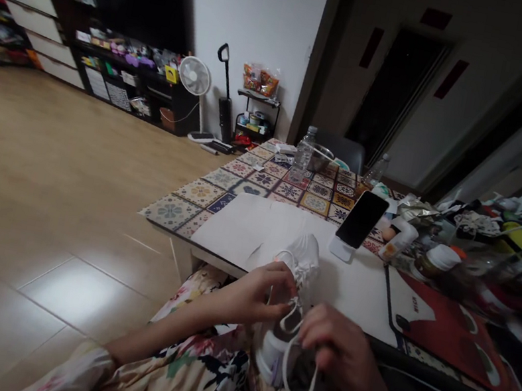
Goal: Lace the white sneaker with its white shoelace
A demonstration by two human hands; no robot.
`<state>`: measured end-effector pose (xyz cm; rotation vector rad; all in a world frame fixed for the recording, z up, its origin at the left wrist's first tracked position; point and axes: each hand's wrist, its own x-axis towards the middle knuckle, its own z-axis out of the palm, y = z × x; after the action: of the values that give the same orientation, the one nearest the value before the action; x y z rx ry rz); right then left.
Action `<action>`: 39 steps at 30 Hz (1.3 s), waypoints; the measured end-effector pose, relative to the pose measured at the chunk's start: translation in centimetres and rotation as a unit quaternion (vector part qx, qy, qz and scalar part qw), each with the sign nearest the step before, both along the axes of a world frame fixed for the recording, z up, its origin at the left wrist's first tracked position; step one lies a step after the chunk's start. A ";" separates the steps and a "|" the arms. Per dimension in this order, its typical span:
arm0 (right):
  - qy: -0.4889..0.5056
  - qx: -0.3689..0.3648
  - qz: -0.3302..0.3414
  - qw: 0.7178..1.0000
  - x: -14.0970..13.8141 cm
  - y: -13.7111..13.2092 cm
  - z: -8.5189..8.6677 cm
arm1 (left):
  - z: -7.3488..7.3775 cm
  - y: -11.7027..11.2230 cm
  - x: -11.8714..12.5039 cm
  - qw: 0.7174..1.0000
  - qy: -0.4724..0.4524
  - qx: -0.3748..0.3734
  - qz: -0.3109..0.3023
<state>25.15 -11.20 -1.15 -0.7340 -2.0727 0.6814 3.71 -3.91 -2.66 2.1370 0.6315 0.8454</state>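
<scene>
A small white shoe (298, 276) rests with its toe on the white paper (255, 228) at the table's near edge and its heel over my lap. My left hand (258, 293) pinches a white lace (297, 289) near the shoe's tongue. My right hand (337, 350) is curled round the other end of the lace, which loops down in front of it. Both hands sit close together just in front of the table edge.
A black phone (362, 219) leans on a white stand behind the shoe. The patterned table (223, 182) holds water bottles (302, 156), a bowl, jars and clutter on the right. A red mat (449, 330) lies to the right. Wooden floor, a fan (195, 77) and a TV unit lie to the left.
</scene>
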 end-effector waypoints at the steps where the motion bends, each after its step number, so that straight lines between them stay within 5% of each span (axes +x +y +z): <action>1: -0.012 0.011 -0.062 0.998 0.0 0.6 -0.3 | -0.2 0.0 0.1 1.000 0.003 0.004 -0.003; 5: -0.093 0.077 -0.156 0.980 -0.6 2.7 -1.5 | -0.6 0.2 0.6 0.999 -0.001 0.023 -0.024; 10: -0.116 0.103 -0.143 0.978 -1.4 2.7 -1.8 | -0.6 0.2 0.9 1.000 -0.020 0.009 -0.007; 26: 0.029 -0.004 -0.103 0.994 -1.3 3.5 -2.3 | -1.0 0.3 1.6 0.995 -0.085 -0.042 -0.006; 39: 0.020 -0.027 -0.062 0.998 -1.4 3.5 -2.1 | -1.4 0.6 1.1 0.981 -0.139 -0.101 -0.090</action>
<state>23.77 -7.73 -3.28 -0.8651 -1.9620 0.6788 4.77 -3.27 -4.06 1.8197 0.3577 0.9174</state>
